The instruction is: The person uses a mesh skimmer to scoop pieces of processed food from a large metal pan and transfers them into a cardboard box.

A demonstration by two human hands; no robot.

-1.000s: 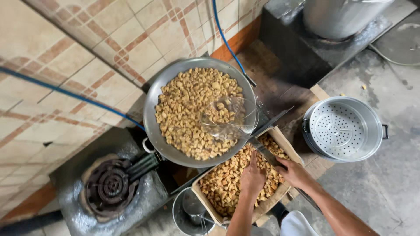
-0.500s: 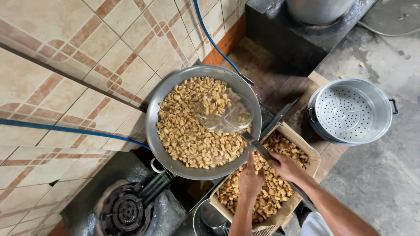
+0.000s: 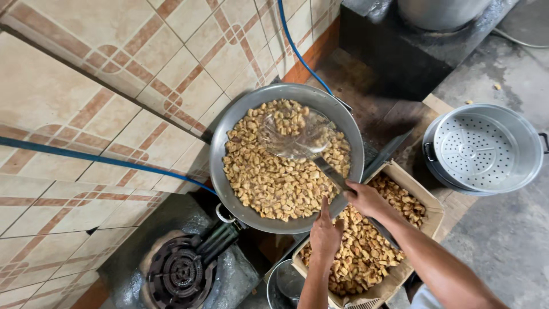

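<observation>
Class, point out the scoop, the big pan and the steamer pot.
scoop [image 3: 294, 134], head view, on its clear bowl.
big pan [image 3: 224, 134], head view, on its bare left rim.
steamer pot [image 3: 486, 147], head view, on its holed insert.

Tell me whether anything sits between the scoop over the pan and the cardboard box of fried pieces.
Nothing visible blocks it. The clear scoop in the right hand hovers over the pan; the box lies just past the pan's rim, with the left hand above its contents.

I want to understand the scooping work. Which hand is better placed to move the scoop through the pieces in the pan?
Probably the right hand: it grips the scoop handle. The left hand hovers above the box, holding nothing.
</observation>
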